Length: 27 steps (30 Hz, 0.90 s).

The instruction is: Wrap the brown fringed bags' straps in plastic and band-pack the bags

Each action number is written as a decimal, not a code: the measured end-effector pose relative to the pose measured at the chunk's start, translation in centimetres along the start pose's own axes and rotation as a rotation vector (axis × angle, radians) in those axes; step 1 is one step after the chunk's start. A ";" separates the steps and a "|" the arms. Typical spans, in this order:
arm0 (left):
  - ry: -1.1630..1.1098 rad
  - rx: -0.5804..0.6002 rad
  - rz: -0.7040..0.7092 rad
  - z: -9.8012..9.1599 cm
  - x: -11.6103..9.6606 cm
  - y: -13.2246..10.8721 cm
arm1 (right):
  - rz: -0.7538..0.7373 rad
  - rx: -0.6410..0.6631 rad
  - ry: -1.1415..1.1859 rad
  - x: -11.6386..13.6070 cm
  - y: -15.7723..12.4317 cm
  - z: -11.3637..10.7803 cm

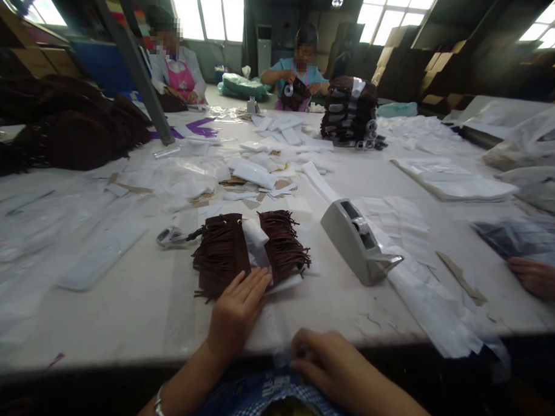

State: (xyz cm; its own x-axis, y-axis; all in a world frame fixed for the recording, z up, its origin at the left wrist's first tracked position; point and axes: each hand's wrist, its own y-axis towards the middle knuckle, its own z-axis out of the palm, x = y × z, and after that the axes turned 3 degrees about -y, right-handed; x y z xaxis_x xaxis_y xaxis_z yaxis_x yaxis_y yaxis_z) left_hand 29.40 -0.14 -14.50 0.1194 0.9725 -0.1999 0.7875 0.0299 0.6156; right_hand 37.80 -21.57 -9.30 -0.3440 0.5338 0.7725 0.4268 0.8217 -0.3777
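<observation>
A folded dark brown fringed piece lies on the table in front of me, with a white paper band across its middle. Metal eyelets show at its top, and a wrapped, buckle-like end sticks out to the left. My left hand rests on the band's lower part, fingers stretched out. Beneath the piece lies clear plastic film that reaches the table's front edge. There my right hand is closed, fingertips pinching what looks like the film's edge. Its inner fingers are partly hidden.
Right of the piece stands a grey tape dispenser. White sheets and plastic bags lie around. Farther back is a stack of brown fringed pieces. Two people work across the table; another person's hand is at right.
</observation>
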 end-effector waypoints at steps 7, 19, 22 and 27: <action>-0.005 -0.029 0.025 -0.2 -1.3 -0.8 | -0.548 -0.539 -0.346 3.0 5.7 -4.7; -0.056 -0.157 -0.037 -0.6 -1.7 -1.6 | -0.383 -0.271 -0.457 5.7 12.2 -5.1; -0.071 -0.165 -0.052 -0.8 -1.8 -1.5 | -0.422 -0.485 -0.465 6.0 12.7 -5.6; -0.057 -0.157 -0.053 -0.8 -1.7 -1.4 | -0.705 -0.350 -0.744 4.7 15.8 -5.4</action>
State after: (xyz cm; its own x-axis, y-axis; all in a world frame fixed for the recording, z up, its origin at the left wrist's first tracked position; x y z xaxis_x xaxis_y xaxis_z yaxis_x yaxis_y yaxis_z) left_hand 27.61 -1.69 -14.45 0.1177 0.9540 -0.2758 0.6901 0.1211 0.7135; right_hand 47.45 -7.13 -8.86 -0.9765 0.0476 0.2103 0.1084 0.9514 0.2883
